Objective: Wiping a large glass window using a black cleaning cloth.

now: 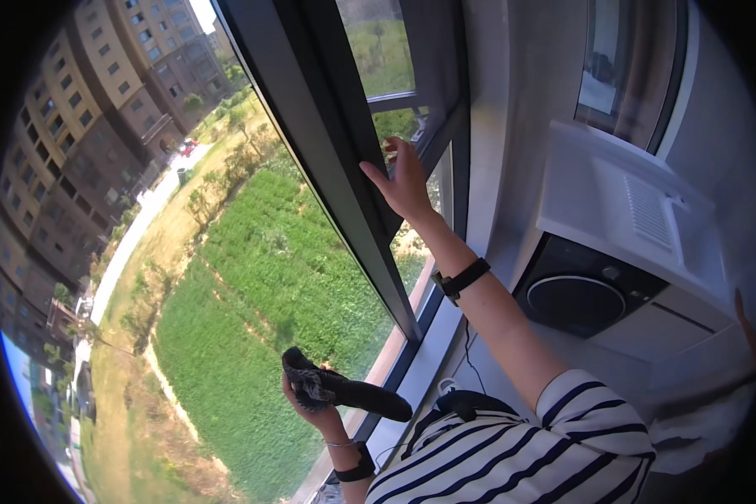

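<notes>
My left hand (315,406) grips a dark, soft fabric bundle, which looks like socks (353,390). One long end of it hangs toward my body, and a fuzzy grey patch shows at the hand. Higher up, my right hand (406,179) is raised in front of the dark window frame (353,164), thumb and fingers apart and holding nothing. Whether its fingertips touch the frame or the pane behind is not clear. A window handle (421,126) shows just beyond those fingers.
A tall glass pane (277,239) on the left looks out on green ground and buildings. At right, a white washboard sink counter (605,183) stands over a black front-loading washer (576,299). The pale window sill (409,378) runs beside me, with a cable (472,359) near it.
</notes>
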{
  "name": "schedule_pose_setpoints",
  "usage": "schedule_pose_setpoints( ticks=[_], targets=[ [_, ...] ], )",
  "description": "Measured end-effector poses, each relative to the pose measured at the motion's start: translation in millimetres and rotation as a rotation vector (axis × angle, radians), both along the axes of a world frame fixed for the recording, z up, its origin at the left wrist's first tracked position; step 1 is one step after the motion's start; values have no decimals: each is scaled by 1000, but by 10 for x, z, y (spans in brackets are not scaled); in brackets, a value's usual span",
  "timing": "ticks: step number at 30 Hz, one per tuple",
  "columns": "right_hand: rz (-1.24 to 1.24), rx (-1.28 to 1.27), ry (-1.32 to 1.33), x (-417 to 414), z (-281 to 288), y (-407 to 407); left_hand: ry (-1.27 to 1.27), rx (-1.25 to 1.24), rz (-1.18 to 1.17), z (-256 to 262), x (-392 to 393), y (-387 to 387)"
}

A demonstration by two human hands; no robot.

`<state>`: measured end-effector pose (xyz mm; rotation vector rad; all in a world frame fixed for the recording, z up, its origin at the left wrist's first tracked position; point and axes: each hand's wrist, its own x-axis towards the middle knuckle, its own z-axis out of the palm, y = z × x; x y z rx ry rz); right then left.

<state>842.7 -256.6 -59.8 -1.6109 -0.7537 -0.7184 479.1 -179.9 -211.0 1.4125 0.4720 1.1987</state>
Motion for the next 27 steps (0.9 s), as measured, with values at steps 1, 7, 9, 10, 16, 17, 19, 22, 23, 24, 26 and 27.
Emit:
schedule_pose_setpoints(
  ticks=[1, 7, 9, 10, 16, 17, 19, 22, 23, 24, 26, 27],
  targets=[
    [70, -47, 63, 33, -22, 24, -5, 1, 2, -1, -24, -11],
    [-94, -149, -97, 41, -72, 108, -78, -42, -73, 65, -25, -92],
    [-113, -172, -120, 62, -63, 77, -131, -112, -67, 12, 8, -47],
    [-124, -205, -137, 79, -67, 56, -19, 25, 1, 32, 32, -89],
    [-182, -171, -291, 123, -20, -118, -147, -77, 27, -47, 277, -142],
    [-184, -167, -290, 123, -18, -134, -107, -43, 56, -63, 342, -167],
    [-62, -132, -202, 137, 28, -162, -103, -6, 69, -56, 503, -238],
    [50, -155, -170, 211, 60, -297, -120, -17, 50, -9, 802, -401],
    [84, -160, -178, 223, 74, -316, -141, -3, 67, -3, 905, -449],
    [78, -151, -213, 252, 57, -327, -103, 41, 94, 32, 1015, -533],
    [104, -179, -191, 252, 39, -320, -92, 41, 130, 87, 1153, -679],
    [113, -167, -195, 250, 53, -318, -104, 48, 147, 80, 1189, -699]
  ],
)
